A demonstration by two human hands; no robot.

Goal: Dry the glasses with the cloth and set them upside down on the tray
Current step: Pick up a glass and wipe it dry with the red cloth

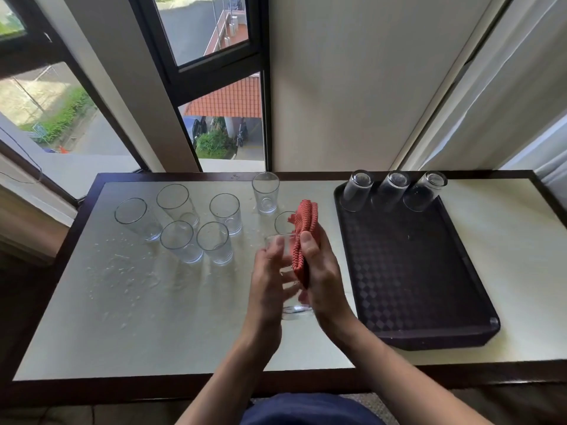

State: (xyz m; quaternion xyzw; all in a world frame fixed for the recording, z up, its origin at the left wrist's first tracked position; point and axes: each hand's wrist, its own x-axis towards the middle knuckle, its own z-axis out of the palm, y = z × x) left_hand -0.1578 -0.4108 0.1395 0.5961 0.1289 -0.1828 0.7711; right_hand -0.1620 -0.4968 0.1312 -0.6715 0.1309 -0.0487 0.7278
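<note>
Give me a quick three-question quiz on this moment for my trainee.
1. True or false: three upside-down glasses stand on the tray.
2. Fill in: the left hand grips a ___.
3. What holds the cloth? A) left hand B) right hand C) tray

Key: 1 true; 2 glass; 3 B.
</note>
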